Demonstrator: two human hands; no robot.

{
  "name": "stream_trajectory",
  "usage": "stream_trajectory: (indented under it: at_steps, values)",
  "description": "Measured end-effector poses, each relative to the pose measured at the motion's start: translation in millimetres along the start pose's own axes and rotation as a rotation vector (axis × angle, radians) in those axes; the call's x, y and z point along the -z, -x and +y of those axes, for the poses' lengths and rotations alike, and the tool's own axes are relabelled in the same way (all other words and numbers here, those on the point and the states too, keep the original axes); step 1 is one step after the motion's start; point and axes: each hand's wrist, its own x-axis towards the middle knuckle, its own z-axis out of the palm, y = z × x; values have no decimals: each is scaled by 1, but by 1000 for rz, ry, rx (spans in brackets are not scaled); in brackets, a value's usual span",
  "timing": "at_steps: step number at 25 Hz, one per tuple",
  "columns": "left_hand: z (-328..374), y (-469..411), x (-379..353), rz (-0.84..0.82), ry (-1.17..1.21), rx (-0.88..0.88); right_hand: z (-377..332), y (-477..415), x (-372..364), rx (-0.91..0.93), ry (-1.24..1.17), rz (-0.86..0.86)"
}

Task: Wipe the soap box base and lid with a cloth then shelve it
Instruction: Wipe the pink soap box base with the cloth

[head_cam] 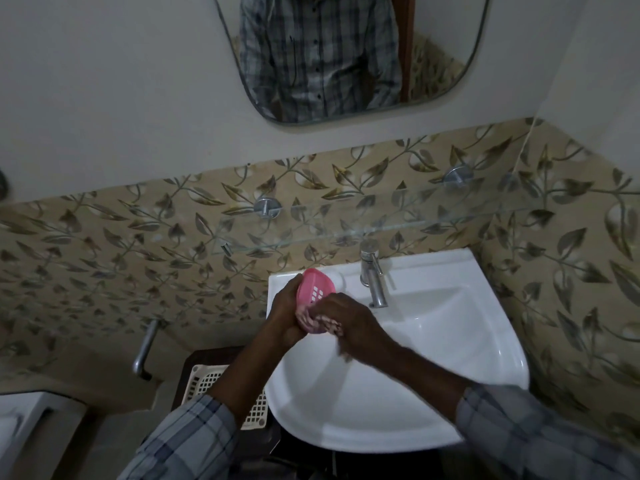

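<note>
— Over the sink's (485, 358) left rear corner, item one?
— Pink soap box piece (317, 289), slotted, tilted on edge. Whether base or lid, cannot tell.

— Held by?
— Left hand (285, 306), fingers clamped on its left side. Right hand (349, 327), fingers closed on a pinkish patterned cloth (320, 322), pressed against the piece's lower end.

— Fixtures?
— Chrome tap (372, 282), just right of the piece, apart from it. Glass shelf (346, 226) on the leaf-patterned tile wall, above the tap. Mirror (346, 57) higher up, reflecting a checked shirt.

— Anything else?
— White lattice basket (207, 382), left of the sink, partly under the left forearm. Metal handle (145, 348) on the wall beside it.
</note>
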Motion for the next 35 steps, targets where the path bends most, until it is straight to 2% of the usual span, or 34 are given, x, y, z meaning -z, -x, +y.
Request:
stream_trajectory:
  at_steps: [1, 2, 3, 4, 6, 8, 9, 10, 11, 12, 14, 15, 17, 20, 22, 25, 28, 30, 32, 34, 35]
  values:
    - [1, 0, 4, -31, 14, 70, 16, 2, 12, 132, 79, -74]
    - [1, 1, 3, -51, 23, 99, 27, 3, 18, 176, 141, -87]
    - [-1, 2, -1, -58, 45, 86, 30, 3, 18, 115, 137, -60]
    - [-4, 2, -5, -33, 62, 26, 24, 1, 11, -33, 97, 7]
    - [-13, -2, -9, 55, -25, -188, -2, -6, -8, -448, -95, 93]
    - [-26, -3, -10, 94, -126, -388, -12, -25, -12, -805, -492, 126]
    - [-30, -3, -9, 52, -94, -404, -14, -38, -8, -928, -654, 148]
    - [-30, -2, -8, 9, -50, -370, -18, -45, -3, -957, -713, 154]
    - [-25, 0, -7, -29, -10, -310, -19, -47, 1, -875, -635, 159]
    - [-18, 1, -5, -63, 30, -243, -18, -43, 2, -712, -454, 137]
    - [-10, 2, 0, -35, 50, -136, -17, -20, 3, -369, -148, -74]
    - [-12, 2, 3, -5, 53, -143, -12, -9, 4, -296, -95, -165]
    - [-25, 2, 3, 44, 1, -243, -6, 5, 3, -341, -150, -136]
    - [-50, 7, -5, -6, -107, -422, -17, -22, 2, -811, -623, 148]
    - [-60, 7, -2, 25, -287, -597, -20, -49, 14, -1027, -922, 237]
    - [-55, 4, 16, 87, -735, -843, -21, -60, 36, -1056, -964, 150]
    - [-47, 2, 28, -39, -978, -927, -24, -49, 35, -842, -648, 109]
    - [-49, 2, 33, -85, -978, -893, -28, -45, 30, -780, -549, 162]
    - [-50, 0, 32, -40, -717, -712, -24, -41, 28, -712, -397, 163]
    - [-38, -5, 30, 28, -286, -296, -16, -28, 27, -551, -231, 112]
    - [-28, -9, 28, -38, -63, -41, -11, -21, 27, -451, -143, 60]
